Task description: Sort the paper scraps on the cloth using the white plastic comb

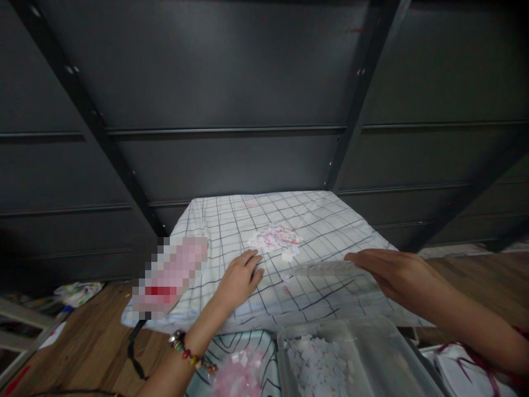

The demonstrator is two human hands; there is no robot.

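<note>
My left hand [240,280] rests on a white checked cloth [231,220], its fingers stretched out beside a loose pile of small paper scraps [275,240]. Some scraps are white, others pink or red. My right hand [392,273] is to the right of the pile, fingers together at the end of a see-through plastic piece with a pale edge, like a box lid [326,268]. That piece stands just in front of the pile, and a few stray scraps lie near its left end. My right thumb is mostly hidden.
Nearest me, a clear plastic box [363,353] holds many pale scraps [316,364]. Left of it, a striped tray [270,344] contains a pink plastic bag [237,375]. A blurred-out pink object [177,275] lies on the cloth's left. Dark panels [231,160] rise behind.
</note>
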